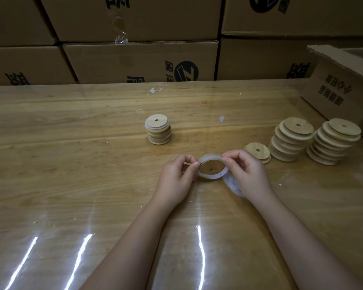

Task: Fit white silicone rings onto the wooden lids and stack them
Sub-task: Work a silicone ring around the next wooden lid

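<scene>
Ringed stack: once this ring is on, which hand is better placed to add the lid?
Left, probably. The left hand pinches the lid on the side facing the ringed stack, which stands beyond and left of it. The right hand holds the opposite edge.

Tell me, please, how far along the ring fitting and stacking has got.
Done: one short stack of ringed lids stands mid-table. In hand: the left hand and right hand pinch a white ring, stretching it around one lid. Left: a tall stack, a second tall stack and a small pile of bare-looking lids wait on the right, with loose rings under the right hand.
</scene>
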A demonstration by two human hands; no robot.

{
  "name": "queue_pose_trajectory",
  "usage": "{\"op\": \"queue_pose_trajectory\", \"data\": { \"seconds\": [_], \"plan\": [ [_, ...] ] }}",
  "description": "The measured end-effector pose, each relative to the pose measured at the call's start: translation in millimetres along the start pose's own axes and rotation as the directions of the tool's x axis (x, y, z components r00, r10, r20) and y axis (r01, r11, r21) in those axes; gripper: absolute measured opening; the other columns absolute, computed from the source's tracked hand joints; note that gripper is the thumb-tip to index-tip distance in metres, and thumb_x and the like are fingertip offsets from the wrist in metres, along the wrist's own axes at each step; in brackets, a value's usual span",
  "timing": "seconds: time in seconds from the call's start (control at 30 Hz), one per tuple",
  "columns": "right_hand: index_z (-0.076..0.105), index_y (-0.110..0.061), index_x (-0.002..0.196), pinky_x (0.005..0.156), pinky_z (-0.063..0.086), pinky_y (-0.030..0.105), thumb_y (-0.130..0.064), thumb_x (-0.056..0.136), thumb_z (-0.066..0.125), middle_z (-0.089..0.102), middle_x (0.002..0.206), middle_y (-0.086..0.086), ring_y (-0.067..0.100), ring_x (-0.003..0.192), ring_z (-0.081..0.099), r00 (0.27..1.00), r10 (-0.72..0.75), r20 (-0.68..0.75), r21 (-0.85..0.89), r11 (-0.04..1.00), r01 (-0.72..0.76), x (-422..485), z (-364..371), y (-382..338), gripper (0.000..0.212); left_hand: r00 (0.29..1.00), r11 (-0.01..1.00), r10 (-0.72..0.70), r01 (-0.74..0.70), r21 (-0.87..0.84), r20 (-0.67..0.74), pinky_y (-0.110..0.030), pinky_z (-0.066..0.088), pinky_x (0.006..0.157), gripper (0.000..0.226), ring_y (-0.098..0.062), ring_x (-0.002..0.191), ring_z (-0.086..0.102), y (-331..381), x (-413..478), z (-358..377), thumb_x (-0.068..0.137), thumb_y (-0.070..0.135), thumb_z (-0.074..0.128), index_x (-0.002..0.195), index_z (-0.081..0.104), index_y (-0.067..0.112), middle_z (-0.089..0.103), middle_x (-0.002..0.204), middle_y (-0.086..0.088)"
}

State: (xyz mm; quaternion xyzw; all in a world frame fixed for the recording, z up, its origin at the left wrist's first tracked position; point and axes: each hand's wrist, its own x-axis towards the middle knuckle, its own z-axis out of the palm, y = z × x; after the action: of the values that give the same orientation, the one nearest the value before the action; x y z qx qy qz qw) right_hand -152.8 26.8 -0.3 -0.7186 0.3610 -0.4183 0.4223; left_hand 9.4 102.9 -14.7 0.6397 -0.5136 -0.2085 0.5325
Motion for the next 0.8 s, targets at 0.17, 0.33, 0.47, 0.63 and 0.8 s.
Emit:
{"op": "queue_pose_trajectory", "data": {
  "seconds": [0.17,0.33,0.47,0.63,0.8],
  "plan": [
    [0.063,-0.019,0.08,0.087,0.05,0.033,-0.006,0.088,0.06,0.066,0.093,-0.005,0.012,0.094,0.061,1.0,-0.007,0.012,-0.02,1.0,0.007,-1,-1,1,0.015,0.999,0.996,0.047,-0.049,0.072,0.025,-0.018,0.047,0.067,0.022,-0.003,0.067,0.056,-1,0,-2,0.09,0.011,0.06,0.078,0.054,0.029,0.06,0.086,0.003],
    [0.064,-0.015,0.082,0.087,0.049,0.03,-0.006,0.089,0.059,0.067,0.095,-0.003,0.013,0.096,0.061,0.999,0.035,0.01,0.001,0.999,-0.035,1,-1,1,0.013,0.984,0.965,0.171,-0.176,0.195,0.041,-0.016,0.043,0.067,0.012,0.001,0.075,0.053,1,-2,-4,0.089,0.01,0.059,0.084,0.056,0.021,0.058,0.088,0.007],
    [0.064,-0.017,0.081,0.084,0.048,0.021,-0.007,0.089,0.059,0.067,0.095,-0.006,0.008,0.093,0.062,0.996,0.082,0.017,0.051,0.995,-0.083,0,0,1,0.014,0.977,0.942,0.196,-0.211,0.261,0.085,-0.028,0.047,0.067,0.007,-0.004,0.077,0.052,1,-2,-6,0.09,0.013,0.058,0.086,0.056,0.018,0.056,0.09,0.009],
    [0.065,-0.018,0.08,0.08,0.047,0.013,-0.009,0.087,0.062,0.067,0.092,-0.008,0.003,0.087,0.062,0.993,0.114,0.024,0.11,0.987,-0.116,0,0,2,0.012,0.992,0.992,0.116,-0.118,0.045,0.048,-0.012,0.041,0.069,0.019,0.0,0.076,0.054,0,-1,-10,0.086,0.01,0.065,0.077,0.059,0.026,0.062,0.086,0.008],
    [0.066,-0.017,0.081,0.076,0.047,0.01,-0.01,0.086,0.064,0.069,0.089,-0.008,-0.002,0.084,0.063,0.989,0.137,0.049,0.169,0.975,-0.143,2,-2,3,0.009,0.991,0.989,0.136,-0.136,0.056,0.003,-0.016,0.044,0.069,0.019,-0.003,0.076,0.056,-2,0,-9,0.083,0.018,0.067,0.075,0.06,0.033,0.064,0.084,0.01]
  ]
}}
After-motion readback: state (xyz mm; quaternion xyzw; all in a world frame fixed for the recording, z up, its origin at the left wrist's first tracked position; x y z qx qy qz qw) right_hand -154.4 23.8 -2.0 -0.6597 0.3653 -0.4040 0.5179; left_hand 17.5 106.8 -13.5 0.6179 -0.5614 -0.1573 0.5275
